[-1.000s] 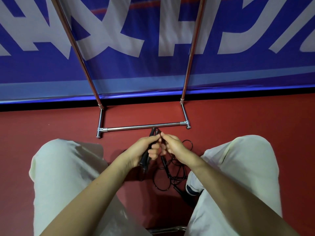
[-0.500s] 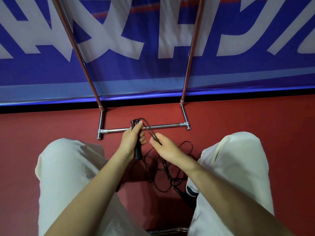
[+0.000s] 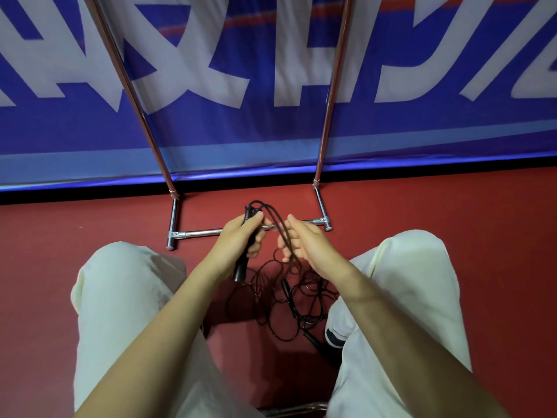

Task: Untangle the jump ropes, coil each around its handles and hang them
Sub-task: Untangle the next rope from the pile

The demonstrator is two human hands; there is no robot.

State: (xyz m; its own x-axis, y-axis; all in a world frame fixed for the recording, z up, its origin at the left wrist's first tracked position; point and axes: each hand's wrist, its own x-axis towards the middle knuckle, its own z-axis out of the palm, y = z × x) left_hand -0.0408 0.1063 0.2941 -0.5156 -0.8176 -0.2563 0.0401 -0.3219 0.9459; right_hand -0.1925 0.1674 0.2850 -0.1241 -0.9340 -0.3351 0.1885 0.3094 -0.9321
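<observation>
Banner: blue fabric banner with large white characters [image 3: 271, 122], across the upper frame.
Floor: dark red smooth floor [image 3: 452, 206], below the banner.
Trousers: cream cloth trousers [image 3: 120, 297], lower left and right.

The red floor [image 3: 90, 224] carries everything here. On it, close to the foot of the blue banner with white lettering [image 3: 271, 122], stands the base of a chrome rack [image 3: 199, 233]: a horizontal bar with short feet at both ends, from which two slanted poles rise. Nearer, between the person's knees, a tangle of black jump ropes [image 3: 289, 300] lies on the floor in loose overlapping loops, with a black handle [image 3: 285, 287] lying among them. Just to the right of the pile, a white shoe with a dark patch [image 3: 334, 334] rests on the floor, touching the outer loops.
</observation>
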